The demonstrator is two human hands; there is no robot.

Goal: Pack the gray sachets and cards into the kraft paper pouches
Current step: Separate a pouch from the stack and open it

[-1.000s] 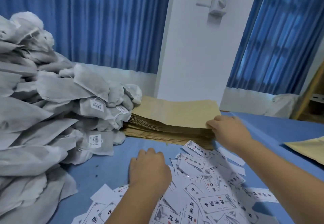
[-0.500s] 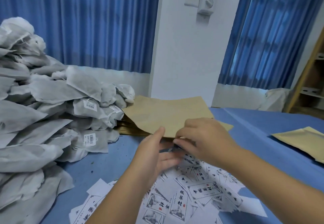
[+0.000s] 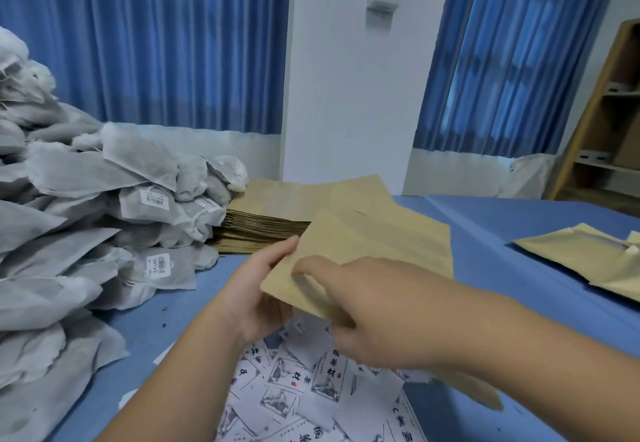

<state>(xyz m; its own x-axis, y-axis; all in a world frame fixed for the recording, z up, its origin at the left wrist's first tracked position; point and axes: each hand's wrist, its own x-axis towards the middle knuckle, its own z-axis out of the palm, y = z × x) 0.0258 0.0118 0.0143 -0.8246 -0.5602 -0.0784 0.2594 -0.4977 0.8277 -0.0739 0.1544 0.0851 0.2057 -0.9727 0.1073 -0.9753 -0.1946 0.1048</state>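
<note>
Kraft paper, tan and matte, makes up the flat rectangular pouch [image 3: 377,244] held above the blue cloth-covered worktop [image 3: 502,230]. The person's left hand [image 3: 258,291] grips its left edge, thumb on top and fingers curled beneath. The right hand [image 3: 377,306] pinches the near edge, one digit lying across the top face and the others curled below.

Behind the pouch sits a thick stack of pouches [image 3: 273,209] of the same paper, their edges in fine layers. To the left rises a tall heap of gray sachets [image 3: 79,220], soft, fibrous and pillow-shaped. Several carry white barcode stickers [image 3: 154,199] whose print is too small to read.

Under the hands, white cards [image 3: 311,389] lie scattered and overlapping. They are printed with black Chinese characters, framed ink drawings and small red seals; the characters are too blurred to read with certainty.

At the right edge lie two more kraft pouches [image 3: 581,254], slightly puffed. Pleated blue curtains [image 3: 156,43] hang behind.
</note>
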